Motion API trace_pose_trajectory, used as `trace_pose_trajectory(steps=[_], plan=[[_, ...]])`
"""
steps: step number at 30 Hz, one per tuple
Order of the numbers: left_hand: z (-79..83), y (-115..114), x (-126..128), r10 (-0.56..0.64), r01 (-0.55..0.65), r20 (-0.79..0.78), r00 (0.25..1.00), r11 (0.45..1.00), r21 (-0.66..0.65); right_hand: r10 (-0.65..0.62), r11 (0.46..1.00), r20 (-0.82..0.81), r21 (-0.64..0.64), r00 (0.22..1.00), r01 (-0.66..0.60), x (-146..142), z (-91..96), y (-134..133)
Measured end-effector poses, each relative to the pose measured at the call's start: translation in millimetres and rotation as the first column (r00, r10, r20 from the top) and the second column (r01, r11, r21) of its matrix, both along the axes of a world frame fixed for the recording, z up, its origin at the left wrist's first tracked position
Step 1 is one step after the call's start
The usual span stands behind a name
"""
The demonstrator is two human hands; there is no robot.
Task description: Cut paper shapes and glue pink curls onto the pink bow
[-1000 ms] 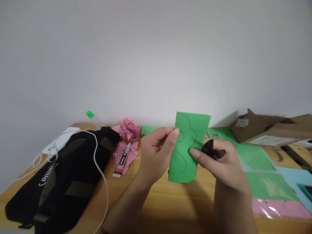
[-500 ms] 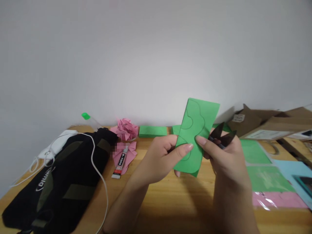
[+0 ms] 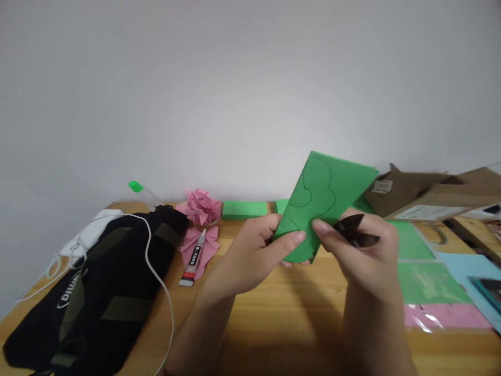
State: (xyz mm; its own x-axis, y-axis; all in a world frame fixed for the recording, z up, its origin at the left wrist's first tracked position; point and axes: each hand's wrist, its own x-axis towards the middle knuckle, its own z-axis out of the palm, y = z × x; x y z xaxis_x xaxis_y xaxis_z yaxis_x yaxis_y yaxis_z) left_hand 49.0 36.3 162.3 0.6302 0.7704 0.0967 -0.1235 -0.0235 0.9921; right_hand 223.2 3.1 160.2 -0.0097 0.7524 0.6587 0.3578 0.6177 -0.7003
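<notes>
Head view: bag (image 3: 117, 279) lower left, box (image 3: 442, 198) right; your left hand (image 3: 254, 256) and right hand (image 3: 366, 261) (dark thing (image 3: 349, 225) there too) clamp fingers on tilted, curve-marked green paper (image 3: 323, 201).

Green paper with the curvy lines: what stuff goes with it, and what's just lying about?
Seem to belong:
- green paper, in left hand and right hand
- dark two-pointed thing, in right hand

Seem just lying about:
- black bag
- glue tube, on pink paper
- cardboard box
</notes>
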Motion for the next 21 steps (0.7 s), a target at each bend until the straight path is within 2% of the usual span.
trace_pose_trajectory(steps=[3,8,14,19,21], plan=[[0.1,-0.4,2.5,0.018,-0.02,0.05,0.999,0.999,0.03,0.041,0.999,-0.024,-0.009,0.999,-0.041,-1.8,1.1,-0.3],[0.1,-3.6,6.6,0.043,-0.043,0.102,0.994,0.999,0.003,0.1,0.992,-0.053,-0.07,0.994,-0.103,-3.1,5.2,-1.7],[0.3,-4.1,9.0,0.08,-0.076,0.145,0.986,0.997,-0.032,0.073,0.984,-0.146,-0.149,0.987,-0.095,-2.1,-0.3,-2.9],[-3.7,0.0,8.6,0.175,-0.139,0.267,0.947,0.979,-0.149,-0.02,0.98,-0.293,-0.194,0.956,-0.039,-0.5,-6.2,-4.3],[-3.6,1.5,7.4,0.231,-0.173,0.309,0.923,0.964,-0.204,0.005,0.964,-0.293,-0.253,0.956,-0.082,-1.1,-3.7,-8.1]])
